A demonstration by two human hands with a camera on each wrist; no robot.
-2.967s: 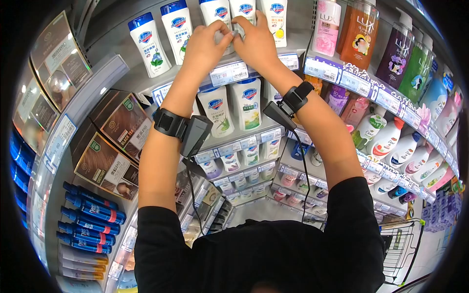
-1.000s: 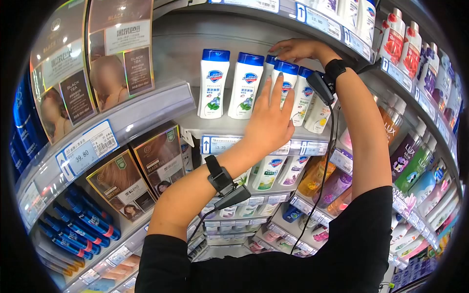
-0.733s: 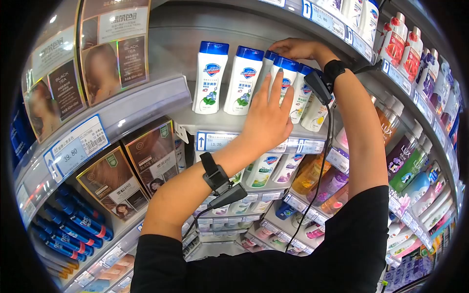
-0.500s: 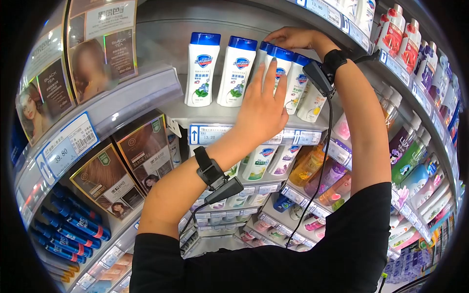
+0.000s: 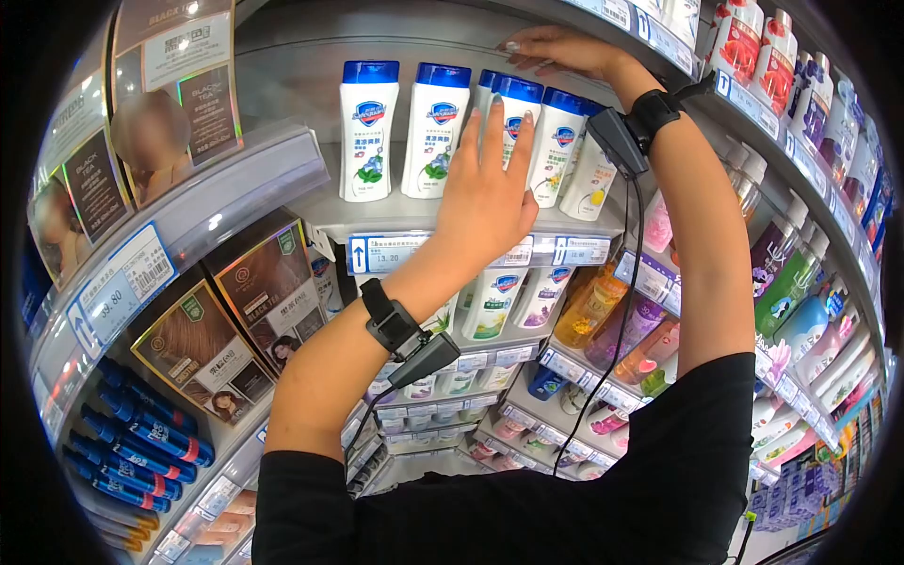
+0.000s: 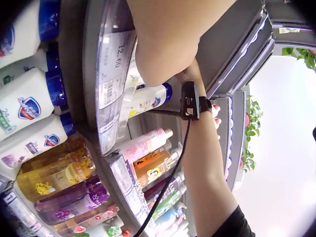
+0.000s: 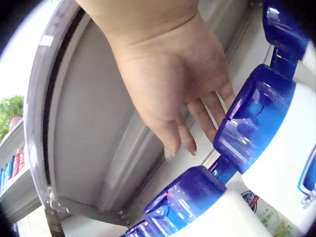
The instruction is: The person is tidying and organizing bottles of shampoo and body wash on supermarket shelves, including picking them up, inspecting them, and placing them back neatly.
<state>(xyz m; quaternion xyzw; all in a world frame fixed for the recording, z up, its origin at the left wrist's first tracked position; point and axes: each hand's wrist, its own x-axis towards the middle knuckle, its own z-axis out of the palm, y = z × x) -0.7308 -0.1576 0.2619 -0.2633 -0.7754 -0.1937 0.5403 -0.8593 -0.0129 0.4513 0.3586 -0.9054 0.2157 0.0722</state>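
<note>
A row of white body wash bottles with blue caps stands on the shelf (image 5: 391, 215) in the head view. My left hand (image 5: 485, 188) has straight, spread fingers against the front of a middle body wash bottle (image 5: 515, 94), covering much of it. Behind and above the caps reaches my right hand (image 5: 565, 51), its fingers stretched out and holding nothing. The right wrist view shows that palm (image 7: 168, 79) beside the blue caps (image 7: 256, 116). Two body wash bottles, one at the far left (image 5: 367, 137) and its neighbour (image 5: 436, 132), stand apart from the hands.
Another shelf edge (image 5: 650, 33) hangs close over my right forearm. Hair dye boxes (image 5: 184, 85) stand at left, with blue spray bottles (image 5: 155, 433) lower down. Pump bottles (image 5: 796, 278) fill the curved shelf at right. Black cables (image 5: 617, 348) hang from the wrist cameras.
Three seconds ago both hands met at the middle bottles. Since then the left hand has spread over one bottle's front and the right has gone behind; its fingers have just lifted and straightened.
</note>
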